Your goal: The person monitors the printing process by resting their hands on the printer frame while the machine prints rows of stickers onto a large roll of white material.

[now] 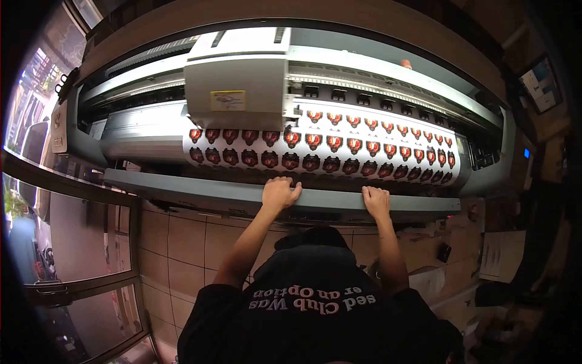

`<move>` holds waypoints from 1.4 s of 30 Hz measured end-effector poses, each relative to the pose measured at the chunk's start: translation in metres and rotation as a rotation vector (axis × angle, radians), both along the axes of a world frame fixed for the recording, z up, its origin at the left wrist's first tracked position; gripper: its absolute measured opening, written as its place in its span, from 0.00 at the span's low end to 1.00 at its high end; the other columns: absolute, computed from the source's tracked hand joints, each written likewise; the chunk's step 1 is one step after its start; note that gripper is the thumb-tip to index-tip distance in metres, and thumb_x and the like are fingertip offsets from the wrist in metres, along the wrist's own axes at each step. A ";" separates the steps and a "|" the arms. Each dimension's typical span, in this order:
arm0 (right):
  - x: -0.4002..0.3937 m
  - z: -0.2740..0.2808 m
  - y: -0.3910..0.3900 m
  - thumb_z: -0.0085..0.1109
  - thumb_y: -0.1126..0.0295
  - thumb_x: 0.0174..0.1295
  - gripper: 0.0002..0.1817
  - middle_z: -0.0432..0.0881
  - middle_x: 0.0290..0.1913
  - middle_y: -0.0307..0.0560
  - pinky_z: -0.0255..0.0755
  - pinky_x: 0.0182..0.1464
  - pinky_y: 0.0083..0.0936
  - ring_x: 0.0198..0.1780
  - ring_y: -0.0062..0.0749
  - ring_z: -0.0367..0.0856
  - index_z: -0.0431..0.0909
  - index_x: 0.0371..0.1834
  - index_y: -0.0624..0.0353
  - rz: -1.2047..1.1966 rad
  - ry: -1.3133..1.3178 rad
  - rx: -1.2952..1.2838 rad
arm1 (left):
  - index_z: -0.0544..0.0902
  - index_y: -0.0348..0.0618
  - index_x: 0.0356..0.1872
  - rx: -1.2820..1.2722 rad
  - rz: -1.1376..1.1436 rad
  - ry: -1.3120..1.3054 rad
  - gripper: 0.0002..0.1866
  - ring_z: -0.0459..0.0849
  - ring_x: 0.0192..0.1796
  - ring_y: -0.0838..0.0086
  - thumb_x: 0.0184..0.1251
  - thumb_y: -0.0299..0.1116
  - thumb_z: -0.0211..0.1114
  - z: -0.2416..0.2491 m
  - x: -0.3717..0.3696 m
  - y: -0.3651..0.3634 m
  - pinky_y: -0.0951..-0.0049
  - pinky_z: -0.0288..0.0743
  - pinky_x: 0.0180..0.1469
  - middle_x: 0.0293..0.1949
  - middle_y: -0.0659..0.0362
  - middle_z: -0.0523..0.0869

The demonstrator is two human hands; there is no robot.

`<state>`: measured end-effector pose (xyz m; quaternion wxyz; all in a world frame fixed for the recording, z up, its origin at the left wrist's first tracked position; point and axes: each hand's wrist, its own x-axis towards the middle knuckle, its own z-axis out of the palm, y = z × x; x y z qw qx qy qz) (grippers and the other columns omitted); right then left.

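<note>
My left hand is closed over the grey front bar of a wide-format printer, its fingers curled across the far edge. To its right, my right hand grips the same bar in a similar way, fingertips partly hidden. Just beyond both hands, a white printed sheet curves down over the printer's front. Rows of red and black emblems cover it. The white print carriage, with a yellow label, sits over the left part of the sheet.
Pinch rollers line the rail behind the sheet. A glass door stands at the left. At the far right are a lit monitor and a small blue display. Tiled floor lies below the bar.
</note>
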<state>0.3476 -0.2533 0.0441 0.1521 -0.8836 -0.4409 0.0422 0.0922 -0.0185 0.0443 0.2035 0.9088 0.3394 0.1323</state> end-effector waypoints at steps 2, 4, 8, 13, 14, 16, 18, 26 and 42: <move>-0.020 0.003 0.014 0.53 0.55 0.71 0.18 0.87 0.33 0.48 0.68 0.48 0.47 0.39 0.48 0.84 0.84 0.30 0.55 0.010 -0.059 0.030 | 0.89 0.41 0.31 0.041 -0.012 0.017 0.22 0.86 0.43 0.56 0.68 0.50 0.61 0.002 -0.001 -0.001 0.57 0.78 0.51 0.34 0.51 0.88; -0.036 0.005 0.027 0.49 0.54 0.72 0.21 0.87 0.32 0.48 0.68 0.48 0.50 0.39 0.50 0.84 0.84 0.29 0.56 0.075 -0.049 0.018 | 0.89 0.41 0.31 0.080 -0.027 -0.003 0.21 0.85 0.43 0.56 0.68 0.50 0.61 0.002 -0.001 -0.001 0.57 0.77 0.51 0.33 0.52 0.87; -0.069 0.017 0.056 0.50 0.53 0.72 0.20 0.87 0.32 0.48 0.67 0.49 0.49 0.40 0.49 0.84 0.83 0.30 0.55 0.211 0.031 0.029 | 0.88 0.42 0.28 0.127 -0.053 -0.078 0.19 0.84 0.40 0.57 0.68 0.47 0.60 -0.009 0.000 0.000 0.55 0.77 0.47 0.32 0.54 0.86; -0.090 0.008 0.083 0.52 0.54 0.71 0.19 0.86 0.31 0.50 0.70 0.45 0.49 0.38 0.50 0.85 0.82 0.29 0.56 0.301 -0.001 0.093 | 0.84 0.43 0.29 0.217 -0.069 -0.150 0.15 0.84 0.38 0.56 0.70 0.42 0.59 -0.008 0.001 0.004 0.53 0.76 0.44 0.30 0.54 0.85; -0.091 0.008 0.086 0.52 0.54 0.71 0.19 0.86 0.31 0.51 0.71 0.44 0.49 0.38 0.50 0.85 0.81 0.29 0.56 0.313 0.021 0.076 | 0.84 0.43 0.29 0.223 -0.070 -0.145 0.15 0.84 0.38 0.56 0.70 0.42 0.59 -0.008 0.001 0.005 0.53 0.76 0.44 0.30 0.54 0.85; -0.091 0.010 0.086 0.52 0.54 0.71 0.20 0.86 0.31 0.52 0.72 0.44 0.50 0.38 0.52 0.84 0.81 0.29 0.57 0.308 0.050 0.076 | 0.84 0.43 0.31 0.118 -0.046 -0.100 0.15 0.85 0.38 0.55 0.70 0.42 0.58 -0.008 0.001 0.005 0.52 0.76 0.43 0.29 0.52 0.85; -0.091 0.013 0.085 0.51 0.54 0.72 0.20 0.85 0.31 0.54 0.73 0.44 0.50 0.38 0.54 0.84 0.81 0.29 0.58 0.309 0.079 0.071 | 0.84 0.42 0.30 0.089 -0.046 -0.067 0.17 0.86 0.37 0.54 0.72 0.43 0.57 -0.008 0.001 0.005 0.51 0.76 0.44 0.29 0.50 0.86; -0.091 0.016 0.085 0.54 0.52 0.70 0.22 0.87 0.32 0.54 0.74 0.46 0.49 0.40 0.53 0.85 0.83 0.30 0.58 0.241 0.140 0.052 | 0.87 0.42 0.28 -0.034 -0.102 0.136 0.27 0.88 0.35 0.50 0.79 0.50 0.48 0.007 0.001 0.007 0.51 0.80 0.44 0.29 0.46 0.89; -0.086 0.014 0.079 0.55 0.52 0.70 0.21 0.89 0.41 0.53 0.74 0.56 0.44 0.47 0.51 0.85 0.87 0.40 0.58 0.244 0.173 0.065 | 0.92 0.42 0.30 -0.064 -0.019 0.205 0.32 0.89 0.38 0.46 0.74 0.59 0.51 0.010 0.003 0.004 0.52 0.81 0.48 0.31 0.41 0.89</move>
